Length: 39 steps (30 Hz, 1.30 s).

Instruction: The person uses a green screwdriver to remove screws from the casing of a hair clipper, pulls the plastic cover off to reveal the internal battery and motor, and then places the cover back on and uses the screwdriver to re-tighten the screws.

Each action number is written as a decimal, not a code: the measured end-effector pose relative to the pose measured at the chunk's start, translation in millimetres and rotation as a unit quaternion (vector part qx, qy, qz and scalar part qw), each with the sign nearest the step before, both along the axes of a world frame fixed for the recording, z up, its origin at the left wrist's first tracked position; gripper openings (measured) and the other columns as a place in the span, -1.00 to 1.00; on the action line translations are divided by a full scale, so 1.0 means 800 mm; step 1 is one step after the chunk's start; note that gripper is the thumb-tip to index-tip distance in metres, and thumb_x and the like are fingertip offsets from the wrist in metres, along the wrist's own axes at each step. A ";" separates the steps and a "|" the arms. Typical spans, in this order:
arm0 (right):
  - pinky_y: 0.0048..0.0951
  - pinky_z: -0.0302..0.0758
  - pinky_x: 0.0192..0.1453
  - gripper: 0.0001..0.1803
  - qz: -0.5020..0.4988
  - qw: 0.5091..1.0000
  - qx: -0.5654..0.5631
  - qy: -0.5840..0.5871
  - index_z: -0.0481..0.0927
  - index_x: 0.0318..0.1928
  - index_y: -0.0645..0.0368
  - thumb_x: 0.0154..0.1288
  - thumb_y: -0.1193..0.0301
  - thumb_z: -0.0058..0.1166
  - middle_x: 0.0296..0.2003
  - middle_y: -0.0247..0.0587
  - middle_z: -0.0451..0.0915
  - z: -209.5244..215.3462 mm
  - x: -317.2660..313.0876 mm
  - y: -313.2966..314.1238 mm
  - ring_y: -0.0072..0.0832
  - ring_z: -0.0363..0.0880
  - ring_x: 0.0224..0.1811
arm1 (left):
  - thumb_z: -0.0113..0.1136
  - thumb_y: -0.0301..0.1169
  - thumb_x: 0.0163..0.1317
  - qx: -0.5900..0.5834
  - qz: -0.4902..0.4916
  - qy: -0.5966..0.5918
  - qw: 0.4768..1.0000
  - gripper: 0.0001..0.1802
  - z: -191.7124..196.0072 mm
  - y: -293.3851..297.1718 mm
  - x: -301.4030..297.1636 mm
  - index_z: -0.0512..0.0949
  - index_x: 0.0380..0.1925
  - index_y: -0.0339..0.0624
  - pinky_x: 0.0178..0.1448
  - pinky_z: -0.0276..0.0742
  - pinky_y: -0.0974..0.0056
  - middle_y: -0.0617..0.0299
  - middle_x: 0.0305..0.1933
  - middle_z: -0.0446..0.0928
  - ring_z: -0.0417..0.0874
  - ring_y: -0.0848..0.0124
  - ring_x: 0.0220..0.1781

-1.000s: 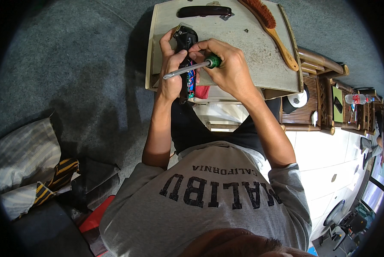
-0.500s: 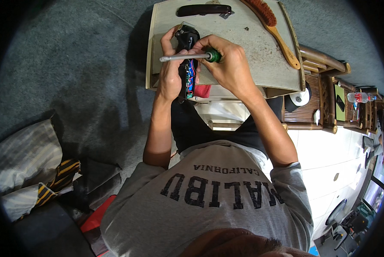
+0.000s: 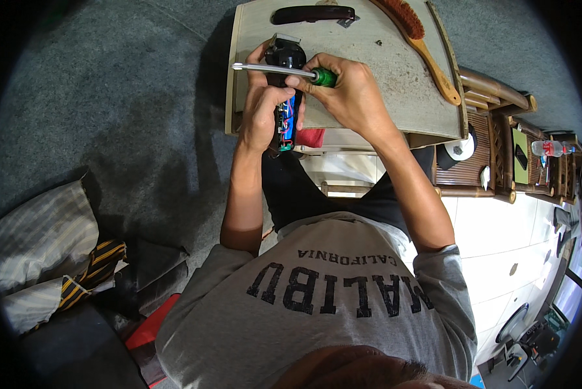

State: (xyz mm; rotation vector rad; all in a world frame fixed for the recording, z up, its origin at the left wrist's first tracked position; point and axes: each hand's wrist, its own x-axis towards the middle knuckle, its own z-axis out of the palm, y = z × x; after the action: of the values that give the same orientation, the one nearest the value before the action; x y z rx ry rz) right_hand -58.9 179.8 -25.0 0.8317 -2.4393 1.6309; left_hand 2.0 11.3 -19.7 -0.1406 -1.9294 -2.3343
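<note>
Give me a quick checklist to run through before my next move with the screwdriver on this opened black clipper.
1. Left hand gripping the opened black hair clipper with exposed blue battery and wiring: ok.
2. Right hand holding the green-handled screwdriver: ok.
3. Screwdriver tip seated in a screw: not ok, the shaft lies crosswise over the clipper with the tip pointing out past it.
4. Wires kept away from the shaft: cannot tell, fingers cover them.
5. Loose screws accounted for on the small beige table: cannot tell, too small.
6. Wooden brush and dark cover piece lying apart from the hands: ok.
</note>
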 end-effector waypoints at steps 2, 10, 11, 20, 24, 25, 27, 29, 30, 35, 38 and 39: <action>-0.41 0.47 -0.35 -0.60 0.009 1.000 -0.011 -0.002 0.74 -0.20 0.29 0.30 0.19 0.58 -0.57 -0.28 0.57 -0.001 0.000 0.001 -0.63 0.42 -0.50 | -0.01 -0.46 0.20 0.000 0.007 -0.003 1.000 -0.09 0.000 0.001 -0.001 0.03 0.62 -0.12 -0.51 0.73 0.22 -0.10 -0.09 0.56 0.67 0.27 -0.52; -0.46 0.43 -0.36 -0.71 0.045 0.998 -0.045 0.010 0.74 -0.18 0.28 0.35 0.31 0.55 -0.54 -0.38 0.58 -0.010 -0.005 0.005 -0.70 0.41 -0.45 | -0.01 -0.48 0.23 -0.022 -0.002 -0.005 1.000 -0.12 0.002 0.002 0.001 0.02 0.60 -0.07 -0.48 0.71 0.23 -0.02 -0.10 0.57 0.65 0.30 -0.53; -0.47 0.42 -0.36 -0.70 0.058 0.997 -0.048 -0.002 0.74 -0.18 0.27 0.36 0.30 0.55 -0.54 -0.40 0.58 -0.010 -0.007 0.006 -0.70 0.40 -0.45 | -0.01 -0.48 0.23 -0.029 -0.009 -0.007 1.000 -0.11 0.004 0.000 0.001 -0.01 0.60 -0.05 -0.46 0.70 0.23 0.00 -0.10 0.56 0.64 0.31 -0.52; -0.50 0.32 -0.34 -0.68 0.124 0.982 -0.022 -0.142 0.75 -0.26 0.20 0.42 0.20 0.50 -0.53 -0.50 0.52 0.021 -0.010 0.021 -0.73 0.35 -0.43 | -0.07 -0.44 0.24 -0.103 0.005 0.033 0.994 -0.12 -0.006 0.003 0.000 -0.01 0.62 -0.07 -0.49 0.69 0.24 -0.02 -0.13 0.58 0.63 0.34 -0.53; -0.45 0.39 -0.30 -0.64 0.119 0.983 -0.027 -0.139 0.77 -0.26 0.22 0.41 0.15 0.50 -0.54 -0.43 0.57 0.019 -0.013 0.022 -0.68 0.41 -0.43 | -0.08 -0.45 0.26 -0.081 -0.003 0.029 0.996 -0.11 -0.003 0.005 0.000 -0.02 0.64 -0.07 -0.49 0.69 0.23 -0.03 -0.13 0.58 0.63 0.33 -0.55; -0.42 0.45 -0.29 -0.62 0.113 0.984 -0.026 -0.135 0.79 -0.27 0.24 0.40 0.13 0.50 -0.54 -0.36 0.61 0.018 -0.013 0.021 -0.64 0.47 -0.44 | -0.09 -0.45 0.26 -0.072 -0.006 0.027 0.997 -0.12 -0.003 0.004 0.001 -0.01 0.64 -0.07 -0.49 0.69 0.23 -0.03 -0.13 0.59 0.63 0.33 -0.55; -0.39 0.52 -0.27 -0.59 0.107 0.985 -0.018 -0.138 0.80 -0.27 0.25 0.38 0.10 0.50 -0.54 -0.28 0.66 0.019 -0.013 0.021 -0.60 0.54 -0.45 | -0.08 -0.44 0.29 -0.077 -0.008 0.014 0.997 -0.16 0.003 0.004 0.001 -0.04 0.60 -0.10 -0.48 0.66 0.24 -0.02 -0.21 0.57 0.61 0.34 -0.56; -0.39 0.53 -0.26 -0.58 0.110 0.983 -0.005 -0.149 0.81 -0.26 0.25 0.38 0.09 0.50 -0.54 -0.28 0.67 0.026 -0.012 0.023 -0.59 0.56 -0.45 | -0.08 -0.44 0.30 -0.081 -0.002 0.003 0.997 -0.17 0.003 0.004 0.001 -0.04 0.59 -0.10 -0.48 0.66 0.23 -0.02 -0.21 0.58 0.61 0.33 -0.57; -0.40 0.53 -0.26 -0.59 0.112 0.983 -0.006 -0.144 0.81 -0.27 0.25 0.39 0.09 0.49 -0.54 -0.28 0.67 0.026 -0.012 0.023 -0.59 0.56 -0.45 | -0.09 -0.44 0.29 -0.083 0.005 -0.001 0.997 -0.15 0.000 0.004 0.001 -0.02 0.61 -0.09 -0.49 0.67 0.22 -0.04 -0.17 0.59 0.62 0.31 -0.57; -0.41 0.52 -0.27 -0.58 0.110 0.986 -0.008 -0.122 0.77 -0.26 0.25 0.42 0.09 0.48 -0.54 -0.30 0.66 0.021 -0.014 0.023 -0.60 0.55 -0.46 | -0.09 -0.42 0.29 -0.086 0.011 -0.009 0.996 -0.18 -0.004 0.002 0.000 0.02 0.60 -0.12 -0.52 0.69 0.20 -0.09 -0.21 0.60 0.62 0.29 -0.60; -0.35 0.54 -0.26 -0.58 0.075 0.982 -0.148 -0.091 0.68 -0.14 0.24 0.44 0.10 0.46 -0.50 -0.27 0.66 0.005 -0.016 0.013 -0.58 0.57 -0.43 | -0.08 -0.40 0.30 -0.076 0.013 -0.007 0.997 -0.21 0.002 0.007 -0.001 0.04 0.56 -0.16 -0.53 0.67 0.22 -0.14 -0.25 0.60 0.62 0.29 -0.62; -0.33 0.54 -0.26 -0.60 0.067 0.977 -0.184 -0.090 0.58 -0.03 0.21 0.51 0.13 0.38 -0.45 -0.23 0.68 0.010 -0.009 0.017 -0.55 0.61 -0.41 | -0.09 -0.39 0.30 -0.070 0.017 0.002 0.997 -0.22 0.003 0.008 -0.002 0.05 0.55 -0.17 -0.54 0.66 0.22 -0.16 -0.25 0.61 0.62 0.30 -0.63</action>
State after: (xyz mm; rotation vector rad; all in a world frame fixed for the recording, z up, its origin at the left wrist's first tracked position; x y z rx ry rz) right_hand -66.2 193.3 -16.8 0.8325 -2.1162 2.2042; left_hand 0.7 18.1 -16.9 -0.1212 -2.0766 -2.1755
